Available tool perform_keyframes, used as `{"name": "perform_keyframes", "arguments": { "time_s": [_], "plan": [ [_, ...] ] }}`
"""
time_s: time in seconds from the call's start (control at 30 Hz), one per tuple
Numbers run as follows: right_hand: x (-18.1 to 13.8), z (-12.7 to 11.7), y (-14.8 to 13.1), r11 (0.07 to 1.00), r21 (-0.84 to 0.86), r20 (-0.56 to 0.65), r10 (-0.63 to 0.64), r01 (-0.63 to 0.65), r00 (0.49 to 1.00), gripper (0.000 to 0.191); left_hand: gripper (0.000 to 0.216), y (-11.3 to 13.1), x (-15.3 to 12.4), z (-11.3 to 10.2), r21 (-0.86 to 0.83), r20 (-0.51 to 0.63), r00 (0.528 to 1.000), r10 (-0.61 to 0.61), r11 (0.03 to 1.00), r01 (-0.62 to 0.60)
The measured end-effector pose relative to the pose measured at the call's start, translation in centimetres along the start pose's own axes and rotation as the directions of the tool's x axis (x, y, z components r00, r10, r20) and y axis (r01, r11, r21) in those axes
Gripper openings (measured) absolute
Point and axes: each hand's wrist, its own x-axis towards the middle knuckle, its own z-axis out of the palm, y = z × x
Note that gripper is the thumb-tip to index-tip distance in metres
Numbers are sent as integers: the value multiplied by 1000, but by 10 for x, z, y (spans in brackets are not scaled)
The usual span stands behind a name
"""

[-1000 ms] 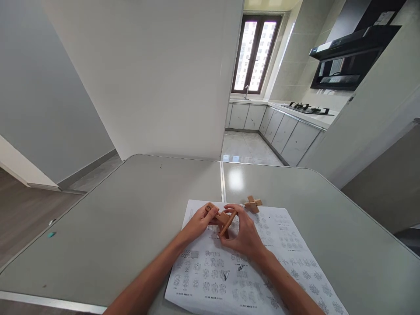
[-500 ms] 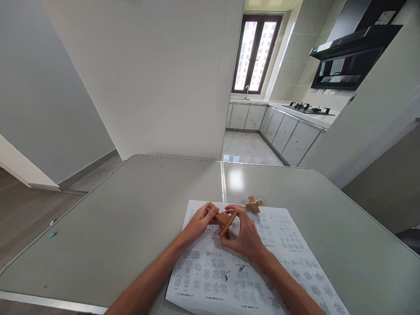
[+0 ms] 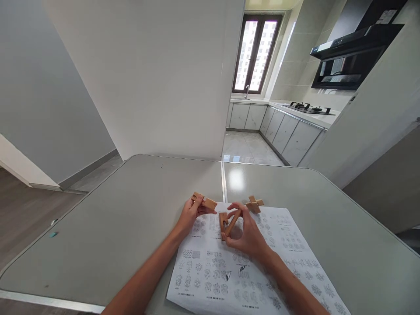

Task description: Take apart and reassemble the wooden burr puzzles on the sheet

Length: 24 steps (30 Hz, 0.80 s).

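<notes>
My left hand pinches a single notched wooden puzzle bar and holds it above the table, just left of the paper's top edge. My right hand grips two crossed wooden puzzle bars over the printed sheet. The two hands are apart, with a small gap between the pieces. A small assembled wooden cross rests on the sheet's far edge, just beyond my right fingers.
The sheet, covered in small puzzle diagrams, lies on a grey table with a centre seam. A small teal speck sits near the left edge. Beyond the table stand a white wall and a kitchen with cabinets.
My left hand has pulled one bar out of the joined wooden pieces and moved it left and away. The right hand keeps the other pieces, shifted slightly right.
</notes>
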Motion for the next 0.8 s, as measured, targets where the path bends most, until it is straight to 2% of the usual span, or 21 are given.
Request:
{"name": "perform_keyframes", "arguments": {
  "time_s": [0.13, 0.23, 0.33, 0.43, 0.5, 0.6, 0.7, 0.8],
  "plan": [
    [-1, 3, 4, 999, 13, 49, 37, -38, 998, 87, 46, -5, -3, 5, 212, 40, 999, 30, 977, -38],
    [-2, 3, 4, 999, 0, 85, 52, -52, 995, 90, 43, -9, -5, 7, 398, 39, 996, 86, 913, -94],
    [-2, 3, 4, 999, -9, 92, 51, -51, 994, 90, 43, -10, -8, 9, 569, 87, 986, 143, 806, -167],
    [-1, 3, 5, 999, 2, 87, 54, -54, 995, 92, 46, -7, -11, 12, 713, 168, 962, 214, 648, -268],
    [-1, 3, 5, 998, 25, 76, 63, -65, 995, 93, 42, -6, -12, 13, 756, 240, 938, 250, 558, -342],
    [-1, 2, 5, 994, 67, 64, 88, -92, 994, 86, 33, -7, -13, 14, 763, 331, 906, 264, 491, -421],
    [0, 1, 2, 984, 127, 96, 116, -128, 989, 73, 29, -9, -14, 13, 787, 343, 891, 297, 428, -445],
    [1, 0, -1, 961, 223, 143, 132, -161, 981, 70, 29, -12, -15, 12, 826, 342, 889, 303, 353, -439]
  ]
}}
